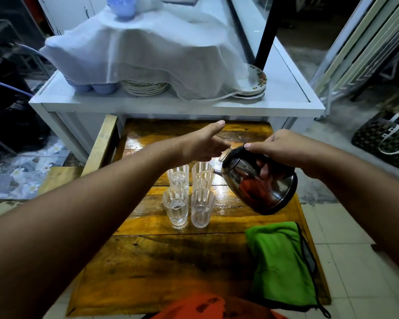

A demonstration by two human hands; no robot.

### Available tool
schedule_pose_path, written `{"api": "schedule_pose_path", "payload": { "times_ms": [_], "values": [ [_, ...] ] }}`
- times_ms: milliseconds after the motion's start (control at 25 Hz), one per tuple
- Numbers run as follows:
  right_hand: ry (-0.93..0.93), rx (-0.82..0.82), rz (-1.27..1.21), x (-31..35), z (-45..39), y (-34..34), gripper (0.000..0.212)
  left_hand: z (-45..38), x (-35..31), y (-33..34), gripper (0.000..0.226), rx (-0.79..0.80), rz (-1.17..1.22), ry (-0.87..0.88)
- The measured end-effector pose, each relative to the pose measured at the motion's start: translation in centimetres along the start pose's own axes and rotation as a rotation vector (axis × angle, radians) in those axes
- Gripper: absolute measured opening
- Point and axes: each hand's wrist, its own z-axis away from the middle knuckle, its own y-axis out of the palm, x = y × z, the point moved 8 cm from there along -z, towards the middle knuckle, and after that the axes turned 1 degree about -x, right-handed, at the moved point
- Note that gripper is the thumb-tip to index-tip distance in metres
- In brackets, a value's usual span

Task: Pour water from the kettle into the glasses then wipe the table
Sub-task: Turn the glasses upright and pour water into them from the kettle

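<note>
Hands are working at the centre of the frame: we are gripping the tilted steel kettle [260, 183] with our right hand [283, 150], its spout touching the rim of the rear right glass [202, 176] among four glasses [189, 194] on the wooden table [171, 261]. Our left hand [203, 143] is hovering above them, fingers straight and holding nothing. A green cloth [283, 263] is lying at lower right.

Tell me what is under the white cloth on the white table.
Under the white cloth, at its lower edge, show stacked plates, blue bowls and floral-rimmed plates. A blue bowl sits on top. Whatever forms the tall mound beneath is covered.
</note>
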Motion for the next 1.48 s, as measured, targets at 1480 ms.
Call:
{"api": "schedule_pose_path", "payload": {
  "times_ms": [1480],
  "values": [
    [0.038, -0.035, 0.182, 4.7, 0.7, -0.8, 0.050, 1.2, -0.1, -2.3, 0.080, 0.012, 0.047, 0.059]
  ]
}}
